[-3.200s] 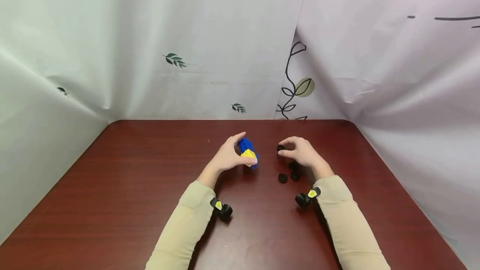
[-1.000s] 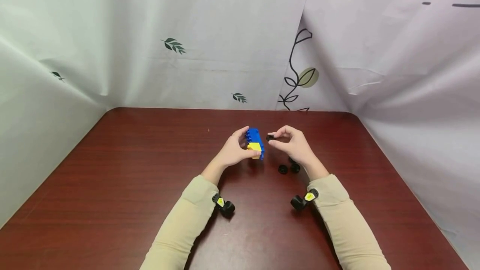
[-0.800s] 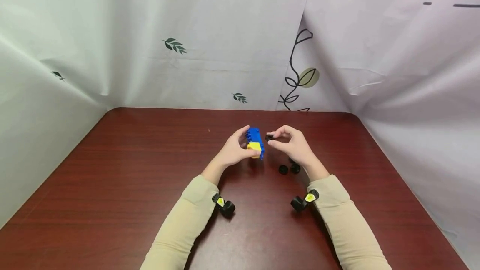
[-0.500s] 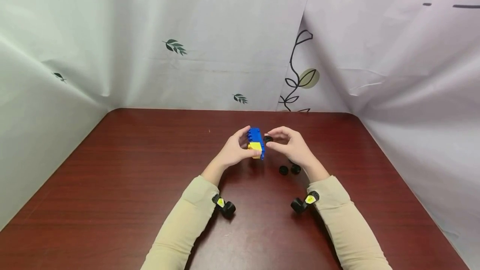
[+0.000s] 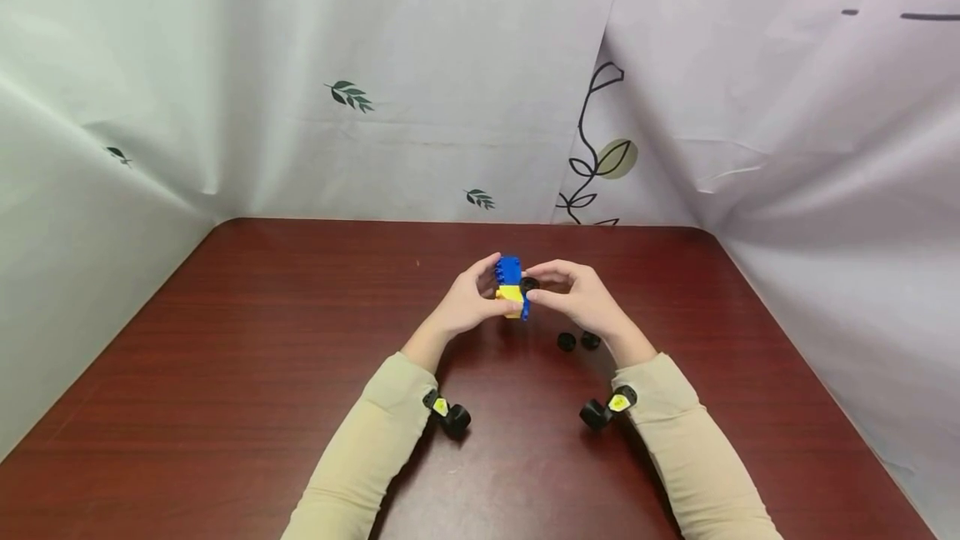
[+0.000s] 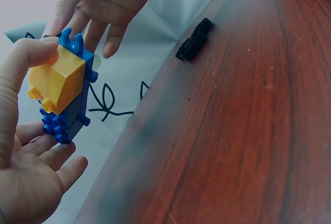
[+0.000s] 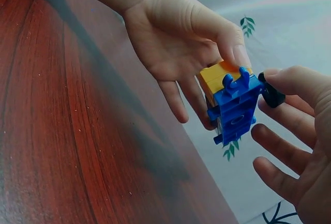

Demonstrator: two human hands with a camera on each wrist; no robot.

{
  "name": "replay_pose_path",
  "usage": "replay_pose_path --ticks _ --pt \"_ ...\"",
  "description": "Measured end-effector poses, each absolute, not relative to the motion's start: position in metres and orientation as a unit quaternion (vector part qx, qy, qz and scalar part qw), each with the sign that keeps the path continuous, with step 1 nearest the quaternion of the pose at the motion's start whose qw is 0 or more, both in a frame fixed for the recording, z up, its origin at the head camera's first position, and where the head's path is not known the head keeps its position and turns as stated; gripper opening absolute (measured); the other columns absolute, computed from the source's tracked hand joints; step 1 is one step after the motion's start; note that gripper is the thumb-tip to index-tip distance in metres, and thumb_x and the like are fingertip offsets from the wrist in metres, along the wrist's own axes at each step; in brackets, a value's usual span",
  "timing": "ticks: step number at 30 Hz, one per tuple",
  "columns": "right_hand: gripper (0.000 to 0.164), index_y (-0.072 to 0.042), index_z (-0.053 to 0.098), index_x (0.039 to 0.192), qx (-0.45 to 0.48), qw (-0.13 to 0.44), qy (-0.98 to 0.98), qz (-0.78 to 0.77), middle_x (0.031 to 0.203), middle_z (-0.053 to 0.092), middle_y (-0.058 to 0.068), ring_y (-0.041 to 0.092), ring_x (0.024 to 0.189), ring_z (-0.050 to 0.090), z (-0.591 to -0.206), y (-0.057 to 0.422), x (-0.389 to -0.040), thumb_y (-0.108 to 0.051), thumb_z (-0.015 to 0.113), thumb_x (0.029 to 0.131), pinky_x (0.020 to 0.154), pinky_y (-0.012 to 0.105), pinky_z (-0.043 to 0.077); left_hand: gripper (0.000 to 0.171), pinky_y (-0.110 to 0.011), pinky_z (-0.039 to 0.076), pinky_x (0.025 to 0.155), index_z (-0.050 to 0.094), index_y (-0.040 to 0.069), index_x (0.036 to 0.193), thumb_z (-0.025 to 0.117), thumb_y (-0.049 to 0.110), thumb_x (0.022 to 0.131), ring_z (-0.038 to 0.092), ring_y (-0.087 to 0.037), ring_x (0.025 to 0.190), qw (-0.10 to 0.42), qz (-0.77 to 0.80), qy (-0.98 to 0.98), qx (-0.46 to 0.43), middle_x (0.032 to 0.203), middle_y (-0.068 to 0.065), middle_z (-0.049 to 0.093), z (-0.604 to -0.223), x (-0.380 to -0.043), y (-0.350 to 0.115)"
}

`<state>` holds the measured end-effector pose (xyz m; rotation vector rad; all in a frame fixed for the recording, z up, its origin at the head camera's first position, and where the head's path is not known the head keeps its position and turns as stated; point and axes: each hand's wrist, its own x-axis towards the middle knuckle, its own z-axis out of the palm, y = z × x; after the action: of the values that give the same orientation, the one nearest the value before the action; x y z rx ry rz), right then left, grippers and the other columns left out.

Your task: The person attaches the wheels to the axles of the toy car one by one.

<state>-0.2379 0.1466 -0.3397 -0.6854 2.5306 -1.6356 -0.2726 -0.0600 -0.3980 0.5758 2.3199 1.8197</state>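
Note:
My left hand (image 5: 463, 308) grips a small toy car body, thumb on one end and fingers on the other. It has a blue base (image 7: 237, 114) with side pegs and a two-pronged hook, topped by a yellow brick (image 6: 64, 76). Between thumb and forefinger, my right hand (image 5: 592, 300) pinches a black toy wheel (image 7: 273, 95). The wheel is right at a peg on the base's side, near the hook end. Its far side is hidden in the left wrist view. Both hands are above the table, and the base's ribbed underside faces the right wrist camera.
More black wheels lie on the brown wooden table (image 5: 300, 357) below my right hand, one wheel (image 5: 566, 342) just left of another wheel (image 5: 591, 340). A pale patterned cloth (image 5: 420, 140) hangs behind the table and along both sides.
The toy body has been raised and turned so its pegged side faces right. My right hand has carried the wheel leftward from beside the others, closing the gap to the base.

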Motion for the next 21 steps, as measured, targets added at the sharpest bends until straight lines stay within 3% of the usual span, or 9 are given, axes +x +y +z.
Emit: replay_pose_path --ticks 12,19,21 --pt "0.03 -0.009 0.068 0.116 -0.247 0.02 0.815 -0.524 0.113 0.067 0.01 0.02 0.099 0.063 -0.362 0.153 -0.254 -0.019 0.069 0.087 0.081 0.026 0.054 0.087 -0.041 0.035 0.108 0.022 0.005 0.15 0.074 0.012 0.08 0.037 -0.029 0.138 0.085 0.605 0.769 0.188 0.152 -0.015 0.033 -0.396 -0.274 -0.061" --pt "0.023 -0.004 0.07 0.107 -0.232 -0.003 0.797 -0.557 0.114 0.068 0.013 0.012 0.099 0.064 -0.363 0.147 -0.252 -0.019 0.063 0.091 0.084 0.023 0.053 0.092 -0.04 0.038 0.107 0.021 0.006 0.15 0.077 0.017 0.078 0.04 -0.026 0.136 0.061 0.607 0.764 0.212 0.15 -0.012 0.035 -0.389 -0.265 -0.057" --pt "0.023 -0.002 0.067 0.105 -0.215 -0.004 0.797 -0.565 0.116 0.066 0.014 0.016 0.097 0.063 -0.364 0.145 -0.252 -0.02 0.063 0.091 0.084 0.03 0.054 0.094 -0.04 0.038 0.107 0.021 0.007 0.15 0.078 0.019 0.077 0.04 -0.026 0.137 0.052 0.605 0.764 0.218 0.15 -0.012 0.034 -0.389 -0.264 -0.055"
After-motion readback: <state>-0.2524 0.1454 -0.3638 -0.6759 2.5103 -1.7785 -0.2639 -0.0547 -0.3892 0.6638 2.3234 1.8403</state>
